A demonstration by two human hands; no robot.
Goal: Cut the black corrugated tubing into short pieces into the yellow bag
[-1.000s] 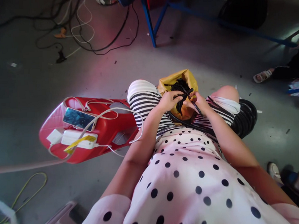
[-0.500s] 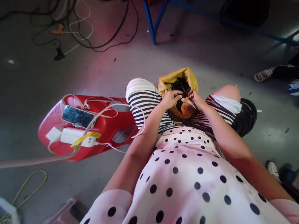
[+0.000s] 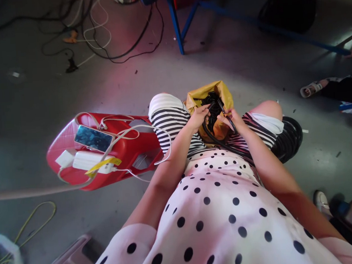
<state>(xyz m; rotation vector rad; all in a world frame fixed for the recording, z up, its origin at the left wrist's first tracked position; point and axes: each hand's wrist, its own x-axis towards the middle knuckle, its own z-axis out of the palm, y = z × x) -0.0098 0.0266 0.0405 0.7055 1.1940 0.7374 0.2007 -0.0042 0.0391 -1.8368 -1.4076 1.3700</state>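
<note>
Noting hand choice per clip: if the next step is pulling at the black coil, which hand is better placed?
Probably the right hand: the black coil sits beside the right knee, on that hand's side. The left hand is farther off, toward the left of the yellow bag.

The bag [image 3: 202, 93] is yellow, the cable [image 3: 232, 125] black — the trousers [image 3: 173, 121] black-and-white striped.

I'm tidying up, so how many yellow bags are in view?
1: the yellow bag, open between the person's legs, with the left hand and right hand at its mouth.
</note>
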